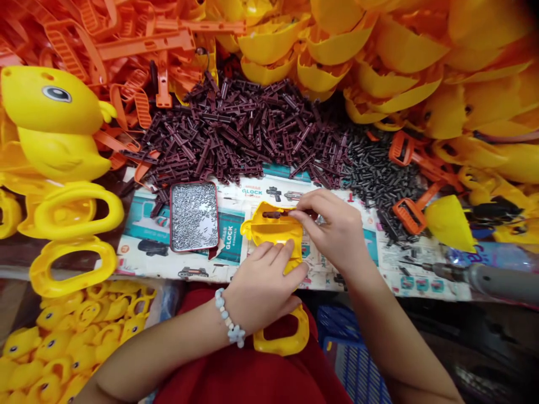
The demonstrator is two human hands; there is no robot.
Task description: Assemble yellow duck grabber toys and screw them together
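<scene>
My left hand (263,280) lies over a yellow plastic duck shell half (273,231), gripping it against the table edge with its hollow side up. The shell's loop handle (281,344) hangs below that hand, over my lap. Inside the shell's far end sits a dark maroon plastic part (272,215). My right hand (330,224) is closed in a pinch at the shell's upper right edge, thumb and forefinger at the end of this part. The fingertips partly hide what they grip. Left of the shell, a tin (194,216) holds small silver screws or pins.
A heap of maroon parts (248,129) lies behind, with small black pieces (383,174) to its right. Orange pieces (138,45) and yellow shells (379,56) pile high at the back. A yellow duck (59,123) stands left; a grey electric screwdriver (497,283) lies right.
</scene>
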